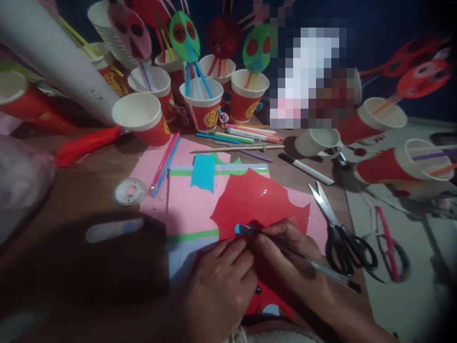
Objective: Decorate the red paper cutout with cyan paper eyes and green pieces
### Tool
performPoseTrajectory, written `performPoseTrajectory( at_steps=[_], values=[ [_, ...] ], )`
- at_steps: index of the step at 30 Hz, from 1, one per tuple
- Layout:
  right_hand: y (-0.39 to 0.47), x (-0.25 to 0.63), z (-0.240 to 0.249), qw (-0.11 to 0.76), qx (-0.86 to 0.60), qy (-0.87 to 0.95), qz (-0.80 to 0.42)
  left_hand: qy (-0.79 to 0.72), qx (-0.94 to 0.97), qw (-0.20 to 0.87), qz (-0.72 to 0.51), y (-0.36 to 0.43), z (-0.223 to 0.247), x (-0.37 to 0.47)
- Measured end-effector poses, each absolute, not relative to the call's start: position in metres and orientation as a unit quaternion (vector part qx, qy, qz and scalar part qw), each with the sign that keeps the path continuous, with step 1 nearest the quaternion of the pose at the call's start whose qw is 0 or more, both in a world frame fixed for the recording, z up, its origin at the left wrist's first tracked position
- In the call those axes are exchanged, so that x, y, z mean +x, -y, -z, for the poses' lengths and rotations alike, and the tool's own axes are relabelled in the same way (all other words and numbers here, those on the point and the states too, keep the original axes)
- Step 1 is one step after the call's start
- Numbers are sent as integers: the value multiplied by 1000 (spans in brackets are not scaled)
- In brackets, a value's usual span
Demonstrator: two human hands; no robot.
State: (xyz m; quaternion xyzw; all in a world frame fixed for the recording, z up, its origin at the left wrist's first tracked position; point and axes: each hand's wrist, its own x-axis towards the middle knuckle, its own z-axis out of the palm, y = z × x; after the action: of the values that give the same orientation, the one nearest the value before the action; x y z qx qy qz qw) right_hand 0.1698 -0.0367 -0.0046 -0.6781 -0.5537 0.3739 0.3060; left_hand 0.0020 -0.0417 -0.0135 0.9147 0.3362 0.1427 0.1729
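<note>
My right hand (pixel 291 252) grips a clear pen (pixel 314 264) with a dark cap end, its tip at a small blue paper piece (pixel 240 230) on the red paper. My left hand (pixel 226 276) rests just to the left, fingers together near that blue piece; whether anything is pinched under them is hidden. The red paper (pixel 264 200) has cut, scalloped edges and lies over pink paper (pixel 189 200). Below the hands, more red paper (pixel 273 286) shows, with a black dot and a pale blue piece. A blue rectangle (pixel 203 171) lies above left.
Black-handled scissors (pixel 335 228) lie open at the right, beside pink-handled scissors (pixel 391 247). Paper cups (pixel 141 116) with insect faces on straws line the back. Markers (pixel 246 136), a white mug (pixel 317 142) and a tape roll (pixel 130 191) surround the paper.
</note>
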Motion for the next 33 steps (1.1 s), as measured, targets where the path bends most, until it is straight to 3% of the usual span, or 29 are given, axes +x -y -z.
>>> performPoseTrajectory(
  at_steps=[33],
  values=[
    [40, 164, 27, 329, -625, 660, -256, -352, 904, 193, -146, 40, 12, 5]
  ],
)
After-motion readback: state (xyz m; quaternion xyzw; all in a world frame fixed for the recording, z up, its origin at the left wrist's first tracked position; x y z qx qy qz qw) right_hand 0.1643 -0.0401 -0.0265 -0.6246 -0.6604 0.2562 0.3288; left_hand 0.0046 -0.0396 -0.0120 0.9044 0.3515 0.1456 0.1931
